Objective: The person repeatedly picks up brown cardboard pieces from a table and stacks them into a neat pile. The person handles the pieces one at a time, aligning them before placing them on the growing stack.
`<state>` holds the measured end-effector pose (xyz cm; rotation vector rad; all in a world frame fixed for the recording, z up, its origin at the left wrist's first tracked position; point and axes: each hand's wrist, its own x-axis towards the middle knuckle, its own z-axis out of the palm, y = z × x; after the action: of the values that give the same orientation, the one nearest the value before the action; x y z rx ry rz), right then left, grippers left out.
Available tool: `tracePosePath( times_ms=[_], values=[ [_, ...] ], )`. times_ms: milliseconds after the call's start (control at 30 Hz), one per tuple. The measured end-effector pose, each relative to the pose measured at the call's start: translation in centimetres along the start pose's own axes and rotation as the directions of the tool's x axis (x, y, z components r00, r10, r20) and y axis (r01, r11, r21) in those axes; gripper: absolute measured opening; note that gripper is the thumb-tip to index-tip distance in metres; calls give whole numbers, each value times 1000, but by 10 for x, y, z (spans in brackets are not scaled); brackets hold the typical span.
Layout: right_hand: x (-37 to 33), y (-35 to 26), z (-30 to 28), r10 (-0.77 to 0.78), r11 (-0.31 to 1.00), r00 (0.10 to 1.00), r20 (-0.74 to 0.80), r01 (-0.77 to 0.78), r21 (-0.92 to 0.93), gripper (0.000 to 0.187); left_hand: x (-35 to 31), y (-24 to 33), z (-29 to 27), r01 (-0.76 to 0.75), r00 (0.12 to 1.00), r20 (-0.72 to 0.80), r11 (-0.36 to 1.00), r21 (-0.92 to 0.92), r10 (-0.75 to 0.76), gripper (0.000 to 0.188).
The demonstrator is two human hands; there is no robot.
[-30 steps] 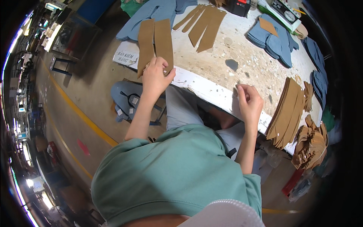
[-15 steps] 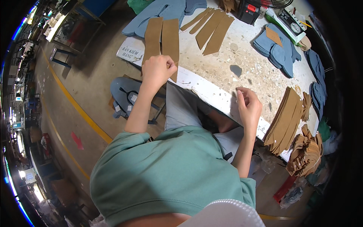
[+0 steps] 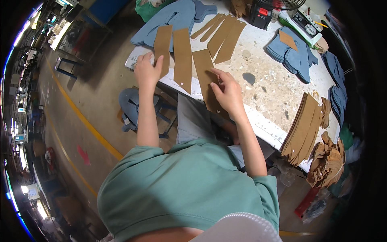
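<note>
Three long brown strips, apparently leather or suede, lie side by side across the near table edge. My left hand (image 3: 147, 71) is open, thumb apart from the fingers, against the left strip (image 3: 163, 43) and partly covering its lower end. The middle strip (image 3: 182, 58) has a small white tag near its pointed tip and is touched by neither hand. My right hand (image 3: 229, 92) reaches over the right edge of the third strip (image 3: 204, 76), fingers loosely bent and apart. That strip slants and its tagged lower end overhangs the table edge.
More brown strips (image 3: 225, 37) fan out farther back. Blue-grey cut pieces (image 3: 159, 22) are stacked at far left, with another stack (image 3: 288, 54) at right. A pile of brown strips (image 3: 301, 127) and a curled bundle (image 3: 325, 161) lie at right. A stool (image 3: 131, 103) holds blue-grey pieces.
My left hand has opened and shifted left from the strips. My right hand has moved left from the bare tabletop to a third strip, now showing beside the other two, which lie farther apart.
</note>
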<state>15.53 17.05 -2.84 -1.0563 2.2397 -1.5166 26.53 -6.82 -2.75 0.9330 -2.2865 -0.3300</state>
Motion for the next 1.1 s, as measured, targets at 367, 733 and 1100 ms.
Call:
tracePosePath(
  times_ms=[367,733,1100],
  values=[
    [-28,2,-69,-69,989,980,-187,42,-141,44,4,-28,33,64,990,-113,985,-162,-83,27],
    [-95,67,-111,327,915,894,-305,-219,340,34,50,74,-28,187,964,225,244,-952,138,35],
    [-95,62,-107,268,956,892,-364,-199,216,37,-30,143,31,483,692,533,237,-843,486,35]
  ],
)
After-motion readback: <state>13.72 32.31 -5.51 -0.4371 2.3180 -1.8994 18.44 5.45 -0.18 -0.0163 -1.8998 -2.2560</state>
